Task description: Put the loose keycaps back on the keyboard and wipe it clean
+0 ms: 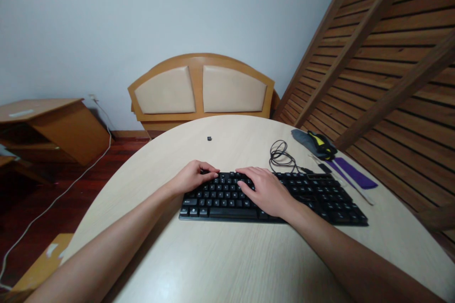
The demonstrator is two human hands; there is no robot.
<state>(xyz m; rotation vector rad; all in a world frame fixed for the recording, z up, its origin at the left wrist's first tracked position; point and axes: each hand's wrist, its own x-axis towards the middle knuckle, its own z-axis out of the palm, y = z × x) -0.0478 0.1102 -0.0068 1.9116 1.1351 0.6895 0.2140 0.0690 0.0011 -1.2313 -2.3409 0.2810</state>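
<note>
A black computer keyboard lies flat on a round, pale wood table. My left hand is at its back left corner, with the fingers curled at the back edge and the thumb over the top keys. Over the middle of the keys, my right hand rests palm down; its fingers reach to the back edge and its thumb is spread apart. The fingertips of both hands are partly hidden. Beyond the keyboard sits a small loose black piece that looks like a keycap.
Behind the keyboard lies a coiled black cable. At the right are a grey, black and yellow item, a purple cloth strip and a thin rod. A slatted wooden panel leans beside the table; a padded headboard stands behind.
</note>
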